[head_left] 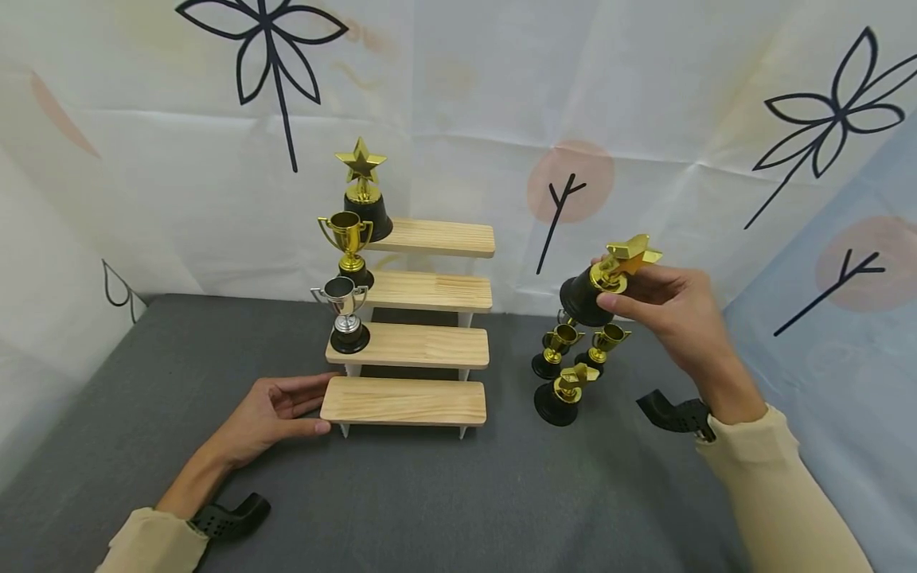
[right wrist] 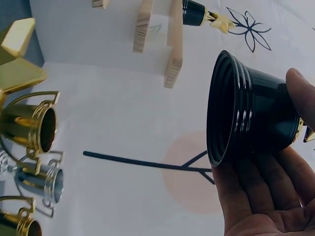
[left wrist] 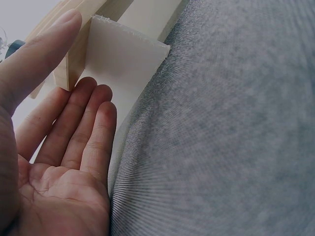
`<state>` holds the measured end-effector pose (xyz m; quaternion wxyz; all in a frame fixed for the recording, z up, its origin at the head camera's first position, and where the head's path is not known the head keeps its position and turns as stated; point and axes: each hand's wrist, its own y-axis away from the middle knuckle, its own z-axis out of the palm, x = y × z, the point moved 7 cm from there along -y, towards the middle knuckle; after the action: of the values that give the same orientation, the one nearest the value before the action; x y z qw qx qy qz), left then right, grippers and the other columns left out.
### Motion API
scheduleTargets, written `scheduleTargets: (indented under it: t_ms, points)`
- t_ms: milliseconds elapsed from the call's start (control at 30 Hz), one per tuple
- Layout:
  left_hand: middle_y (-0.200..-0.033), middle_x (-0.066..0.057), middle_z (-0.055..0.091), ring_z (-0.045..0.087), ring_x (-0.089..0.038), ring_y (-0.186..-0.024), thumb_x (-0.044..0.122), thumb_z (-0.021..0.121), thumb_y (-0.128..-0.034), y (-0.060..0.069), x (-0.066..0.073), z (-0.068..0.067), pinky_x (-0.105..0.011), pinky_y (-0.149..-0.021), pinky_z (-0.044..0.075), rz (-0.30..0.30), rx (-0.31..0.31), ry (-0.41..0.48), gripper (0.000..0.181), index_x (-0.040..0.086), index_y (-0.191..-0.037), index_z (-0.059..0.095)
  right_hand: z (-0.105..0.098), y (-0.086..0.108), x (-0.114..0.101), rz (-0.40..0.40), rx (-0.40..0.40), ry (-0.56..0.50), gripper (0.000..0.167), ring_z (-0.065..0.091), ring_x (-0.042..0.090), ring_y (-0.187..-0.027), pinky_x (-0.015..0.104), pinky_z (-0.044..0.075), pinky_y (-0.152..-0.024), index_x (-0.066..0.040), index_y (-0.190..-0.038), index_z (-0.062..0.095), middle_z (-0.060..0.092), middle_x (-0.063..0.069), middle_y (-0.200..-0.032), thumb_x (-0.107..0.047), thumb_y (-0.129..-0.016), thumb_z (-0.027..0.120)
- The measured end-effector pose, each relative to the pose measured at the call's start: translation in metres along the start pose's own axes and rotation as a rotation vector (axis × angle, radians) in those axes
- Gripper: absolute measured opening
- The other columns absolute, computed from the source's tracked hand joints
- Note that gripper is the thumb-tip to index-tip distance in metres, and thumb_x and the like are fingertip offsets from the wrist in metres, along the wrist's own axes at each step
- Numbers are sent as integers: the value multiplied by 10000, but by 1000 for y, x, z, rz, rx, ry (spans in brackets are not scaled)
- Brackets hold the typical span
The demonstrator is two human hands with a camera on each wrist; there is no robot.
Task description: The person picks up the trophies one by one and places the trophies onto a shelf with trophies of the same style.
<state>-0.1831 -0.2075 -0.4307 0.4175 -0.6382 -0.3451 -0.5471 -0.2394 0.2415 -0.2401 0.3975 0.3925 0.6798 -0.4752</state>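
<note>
My right hand point(head_left: 677, 314) holds a gold star trophy point(head_left: 586, 301) by its black base, tilted, above the table at the right. In the right wrist view the hollow underside of that black base point(right wrist: 224, 108) shows, with fingers beneath it and the thumb on the other side. My left hand point(head_left: 261, 418) is at the left end of the lowest step of a wooden tiered stand point(head_left: 404, 402). Its fingers point(left wrist: 98, 132) are nearly straight beside the white support point(left wrist: 123, 54), and the thumb lies near the board's edge. Whether they press on it I cannot tell.
On the stand's upper steps, at their left ends, are a star trophy point(head_left: 367, 213), a gold cup point(head_left: 349, 236) and a silver cup point(head_left: 347, 318). Below my right hand stand a smaller star trophy point(head_left: 555, 404), gold cups point(head_left: 550, 362) and a partly hidden silver cup point(right wrist: 42, 182). Behind hangs a printed cloth point(head_left: 473, 103).
</note>
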Motion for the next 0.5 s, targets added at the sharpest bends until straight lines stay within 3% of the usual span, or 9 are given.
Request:
scheduleTargets:
  t_ms: [167, 300, 500]
  points:
    - [-1400, -98, 601, 618, -115, -1215, -135, 755, -829, 0, 0, 0, -294, -995, 544, 2, -1, 8, 676, -236, -1401, 409, 7, -11, -3, -17, 1, 6, 448, 695, 167, -1091, 209, 585, -893, 56, -1295, 664, 731, 49, -1203, 60, -862, 776]
    - [-1408, -165, 584, 622, -113, -1210, -129, 760, -829, -1, 0, 0, -292, -995, 544, -5, 3, -2, 677, -231, -1402, 414, 13, -19, -5, -25, -1, -17, 423, 704, 176, -1061, 220, 598, -862, 37, -1270, 690, 741, 53, -1174, 59, -857, 780]
    - [-1404, -158, 588, 623, -105, -1207, -127, 762, -827, 0, 0, 0, -290, -997, 543, -12, 7, -1, 683, -235, -1401, 409, 25, -30, -8, -20, -20, -54, 411, 710, 190, -1042, 233, 597, -874, 19, -1267, 698, 743, 65, -1149, 47, -865, 776]
